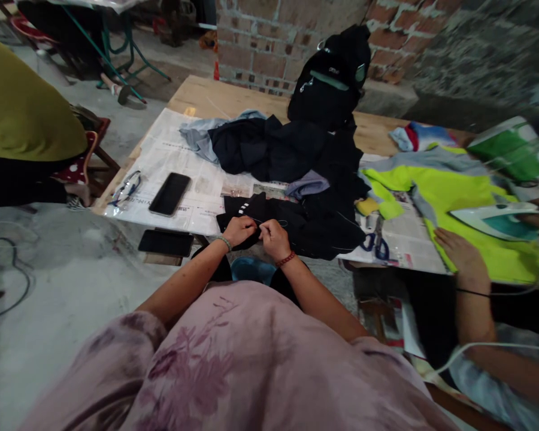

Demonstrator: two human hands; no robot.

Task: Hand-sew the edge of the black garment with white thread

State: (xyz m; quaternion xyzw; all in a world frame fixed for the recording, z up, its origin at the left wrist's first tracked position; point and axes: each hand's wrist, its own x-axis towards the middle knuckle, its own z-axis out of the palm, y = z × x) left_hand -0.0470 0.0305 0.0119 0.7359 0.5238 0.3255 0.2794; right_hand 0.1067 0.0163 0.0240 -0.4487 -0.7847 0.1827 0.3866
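Note:
A black garment [317, 224] with short white stripes lies bunched at the front edge of the table. My left hand [241, 231] is closed on the garment's near left part, fingertips pinched together. Close beside it, my right hand [275, 240] is also closed in a pinch over the cloth. What sits between its fingertips is too small to make out. A thin pale thread [282, 222] loops on the black cloth just past the right hand. Blue-handled scissors [377, 240] rest to the right of the garment.
More dark clothes [269, 146] and a black backpack [330, 81] lie farther back. On the left are a phone [169, 194], glasses [126, 188] and another phone [165, 242] below the table edge. At right, a co-worker's hand [462, 254] presses a yellow garment [449, 185] beside an iron [498, 219].

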